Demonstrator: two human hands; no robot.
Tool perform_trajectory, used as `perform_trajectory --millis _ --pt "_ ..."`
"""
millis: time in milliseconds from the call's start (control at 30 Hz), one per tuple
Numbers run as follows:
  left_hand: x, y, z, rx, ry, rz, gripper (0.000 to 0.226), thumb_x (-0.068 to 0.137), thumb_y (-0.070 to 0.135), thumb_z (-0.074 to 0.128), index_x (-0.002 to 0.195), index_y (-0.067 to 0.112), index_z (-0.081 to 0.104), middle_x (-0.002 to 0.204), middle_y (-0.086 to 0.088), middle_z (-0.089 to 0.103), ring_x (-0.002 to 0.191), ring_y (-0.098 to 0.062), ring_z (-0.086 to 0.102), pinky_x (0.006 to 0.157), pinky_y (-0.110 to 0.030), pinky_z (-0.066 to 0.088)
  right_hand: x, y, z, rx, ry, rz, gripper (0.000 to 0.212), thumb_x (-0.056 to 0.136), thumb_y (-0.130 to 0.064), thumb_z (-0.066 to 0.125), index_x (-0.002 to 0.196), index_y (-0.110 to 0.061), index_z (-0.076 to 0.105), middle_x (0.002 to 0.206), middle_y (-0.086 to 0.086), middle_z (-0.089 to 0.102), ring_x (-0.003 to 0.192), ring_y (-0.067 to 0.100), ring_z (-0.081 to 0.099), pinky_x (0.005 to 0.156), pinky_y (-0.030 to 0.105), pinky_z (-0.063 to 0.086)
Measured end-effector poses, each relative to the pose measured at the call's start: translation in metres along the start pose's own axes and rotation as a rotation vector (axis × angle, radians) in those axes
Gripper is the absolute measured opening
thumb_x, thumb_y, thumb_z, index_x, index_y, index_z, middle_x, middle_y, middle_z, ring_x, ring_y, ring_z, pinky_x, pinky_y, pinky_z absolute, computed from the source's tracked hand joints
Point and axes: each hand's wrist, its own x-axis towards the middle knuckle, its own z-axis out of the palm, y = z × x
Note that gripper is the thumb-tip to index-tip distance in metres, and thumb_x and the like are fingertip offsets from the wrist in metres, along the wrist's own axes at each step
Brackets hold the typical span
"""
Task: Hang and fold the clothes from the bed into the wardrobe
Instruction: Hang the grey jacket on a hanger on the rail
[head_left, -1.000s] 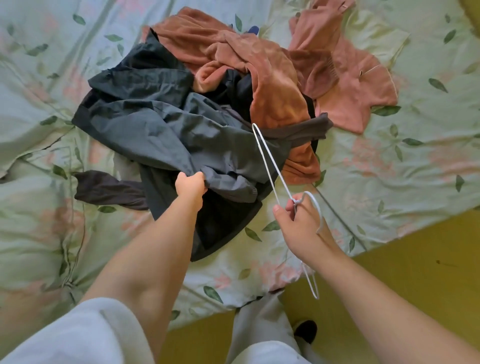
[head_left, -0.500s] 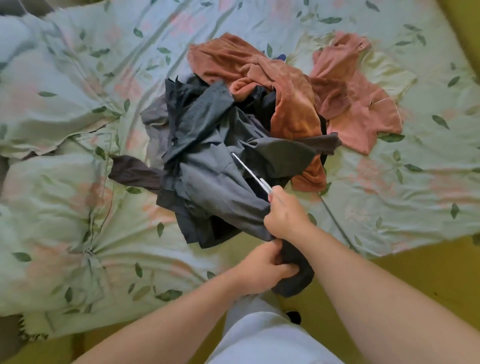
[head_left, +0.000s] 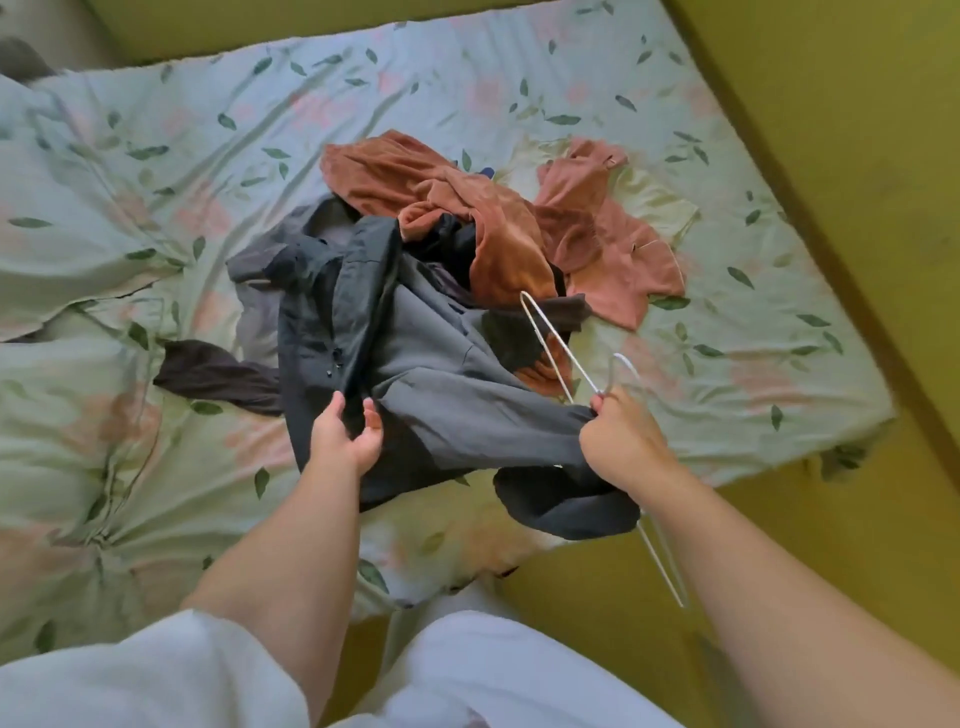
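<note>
We look down on the bed (head_left: 519, 93), its pale green sheet (head_left: 130, 467) printed with leaves and pink flowers, creased all over. Heaped mid-bed lie a dark grey garment (head_left: 415, 364), a rust-brown garment (head_left: 498, 234) behind it, a salmon-pink top (head_left: 618, 260) rightward and a dark brown piece (head_left: 213, 374) leftward.

Yellow-green floor (head_left: 857, 519) is showing around where I'm standing.
I'm wearing white trousers (head_left: 519, 675) and a white sleeve (head_left: 156, 686); a darker strip (head_left: 831, 260) is running diagonally across the floor on my right.
</note>
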Motion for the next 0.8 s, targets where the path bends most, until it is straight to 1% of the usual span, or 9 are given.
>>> perform_trajectory --millis 100,167,267,367,400,533,633,733,800 --pt "-0.02 -0.01 0.015 0.325 0.044 -0.023 0.055 0.102 0.02 0.059 0.15 0.006 0.038 0.131 -0.022 0.054 0.069 -0.009 0.058 0.05 -0.015 0.049 -0.012 0.022 -0.015 0.09 0.01 -0.002 0.038 0.092 0.002 0.039 0.125 -0.015 0.049 0.096 0.007 0.048 0.086 0.028 0.047 0.062 0.035 0.035" --pt "-0.041 -0.03 0.023 0.537 0.06 -0.092 0.058 0.102 0.021 0.058 0.151 0.004 0.033 0.123 -0.02 0.061 0.083 -0.016 0.066 0.056 -0.021 0.052 -0.021 0.025 -0.015 0.118 -0.009 -0.019 0.02 0.091 0.003 0.04 0.098 -0.015 0.045 0.09 0.006 0.043 0.08 0.026 0.041 0.061 0.035 0.034" --pt "-0.066 -0.07 0.02 0.795 0.124 -0.149 0.054 0.102 0.024 0.057 0.147 0.005 0.038 0.136 -0.02 0.056 0.114 -0.03 0.064 0.082 -0.032 0.053 -0.034 0.013 -0.017 0.294 -0.034 -0.012 0.015 0.089 -0.007 0.045 0.083 -0.018 0.039 0.081 0.001 0.034 0.067 0.019 0.031 0.06 0.03 0.029" --pt "-0.098 -0.103 0.012 0.954 0.166 -0.232 0.033 0.1 0.028 0.057 0.12 0.002 0.054 0.096 -0.022 0.067 0.075 -0.033 0.065 0.054 -0.031 0.055 -0.04 -0.006 -0.028 0.393 0.017 -0.023 0.023 0.094 -0.001 0.042 0.086 -0.022 0.037 0.077 -0.001 0.035 0.065 0.014 0.034 0.07 0.033 0.04" --pt "-0.104 -0.112 0.01 0.969 0.167 -0.286 0.034 0.098 0.032 0.058 0.114 0.002 0.059 0.083 -0.021 0.066 0.067 -0.035 0.061 0.053 -0.033 0.054 -0.042 -0.01 -0.034 0.411 0.057 -0.012 0.027 0.095 0.003 0.04 0.081 -0.019 0.037 0.076 0.001 0.034 0.065 0.015 0.033 0.074 0.035 0.041" --pt "-0.107 -0.133 -0.005 0.665 0.001 -0.416 0.065 0.1 0.06 0.044 0.124 0.003 0.065 0.106 -0.021 0.067 0.095 -0.041 0.059 0.094 -0.051 0.044 -0.059 -0.014 -0.058 0.521 0.055 -0.087 0.03 0.089 0.007 0.041 0.074 -0.019 0.038 0.075 0.001 0.034 0.063 0.017 0.034 0.061 0.03 0.029" --pt "-0.108 -0.145 -0.003 0.427 -0.014 -0.387 0.067 0.096 0.068 0.044 0.114 0.008 0.068 0.11 -0.02 0.067 0.097 -0.042 0.06 0.097 -0.055 0.044 -0.074 -0.008 -0.083 0.611 0.125 -0.088 0.025 0.098 -0.004 0.037 0.084 -0.024 0.043 0.075 -0.002 0.038 0.062 0.014 0.039 0.054 0.022 0.034" --pt "-0.115 -0.156 0.012 0.47 -0.034 -0.376 0.05 0.097 0.054 0.055 0.108 0.008 0.069 0.113 -0.019 0.067 0.103 -0.042 0.06 0.103 -0.054 0.046 -0.089 0.002 -0.111 0.717 0.154 -0.078 0.034 0.096 0.002 0.037 0.073 -0.023 0.039 0.072 -0.001 0.033 0.063 0.016 0.032 0.052 0.023 0.032" --pt "-0.12 -0.165 0.025 0.544 -0.051 -0.392 0.029 0.097 0.026 0.058 0.111 0.003 0.068 0.114 -0.017 0.067 0.102 -0.037 0.061 0.103 -0.045 0.048 -0.097 0.014 -0.128 0.706 0.224 -0.079 0.033 0.092 0.005 0.038 0.074 -0.023 0.037 0.073 -0.002 0.033 0.066 0.017 0.031 0.057 0.027 0.028"
